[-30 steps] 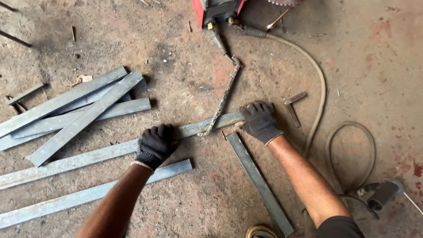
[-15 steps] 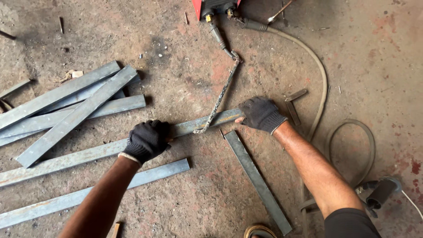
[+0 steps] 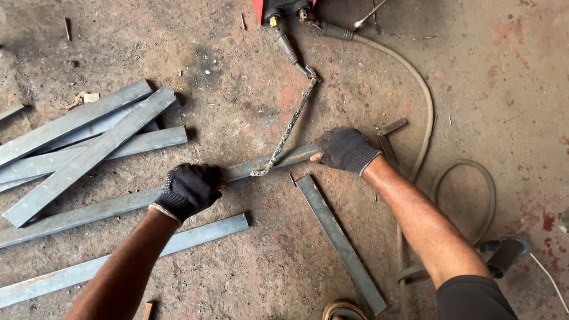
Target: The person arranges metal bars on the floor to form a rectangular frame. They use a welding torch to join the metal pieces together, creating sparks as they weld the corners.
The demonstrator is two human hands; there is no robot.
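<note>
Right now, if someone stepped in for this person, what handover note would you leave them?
Left hand: gloved, gripping the long flat steel bar mid-length.
Right hand: gloved, pressing down on the bar's far end.
The bar lies flat on the concrete floor; a rusty twisted rod from the red machine's lead rests on it.
A shorter bar lies angled just beside it; more bars are stacked on the left.
No joint is visible between the bars.
</note>
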